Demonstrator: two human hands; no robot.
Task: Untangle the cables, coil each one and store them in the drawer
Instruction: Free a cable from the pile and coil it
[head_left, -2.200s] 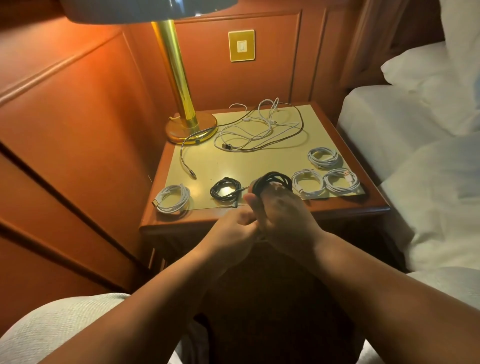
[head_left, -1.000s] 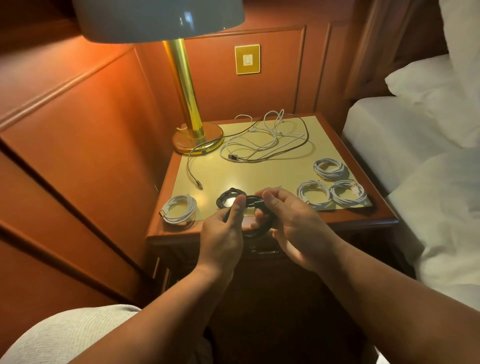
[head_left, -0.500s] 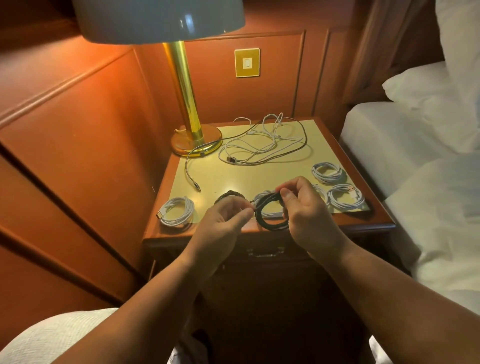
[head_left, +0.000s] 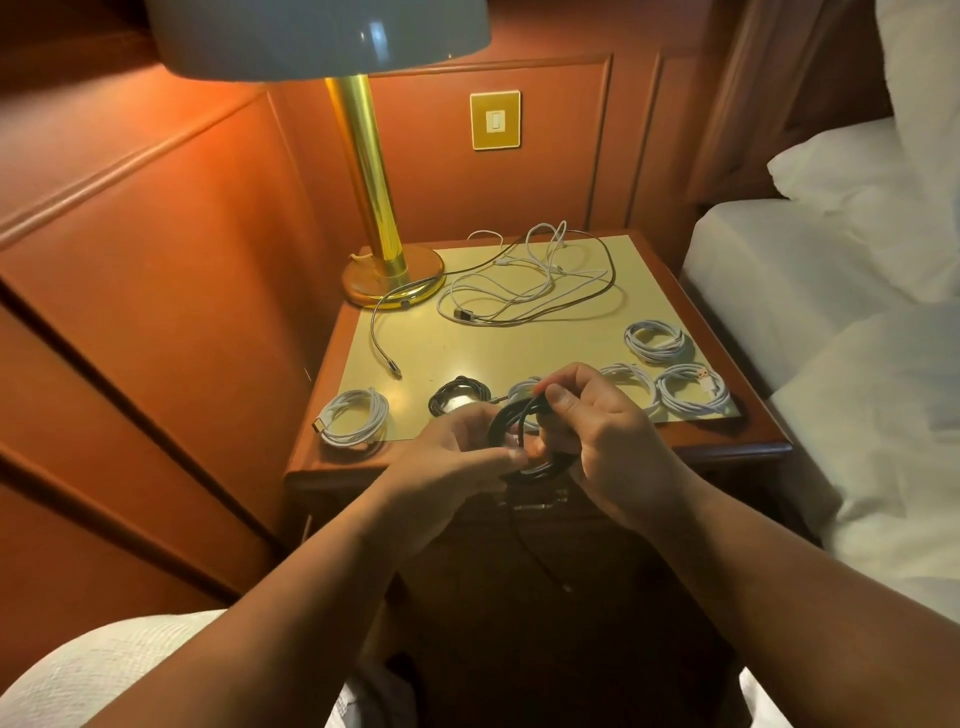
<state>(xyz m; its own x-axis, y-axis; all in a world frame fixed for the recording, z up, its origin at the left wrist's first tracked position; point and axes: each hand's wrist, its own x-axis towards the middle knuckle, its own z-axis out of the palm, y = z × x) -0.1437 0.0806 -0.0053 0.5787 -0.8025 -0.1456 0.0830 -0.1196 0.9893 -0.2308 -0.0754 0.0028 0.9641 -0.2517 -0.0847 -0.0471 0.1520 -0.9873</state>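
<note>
both hands (head_left: 524, 441) grip black cable coil (head_left: 511, 423) | above nightstand (head_left: 727, 451) front edge

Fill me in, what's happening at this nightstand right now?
A person is winding a black cable coil in front of the wooden nightstand. The right hand holds the loops, and the left hand pinches the strand at the bottom. Five coiled white cables, such as the leftmost, and one coiled black cable lie along the front. A tangle of loose cables waits near the brass lamp.
</note>
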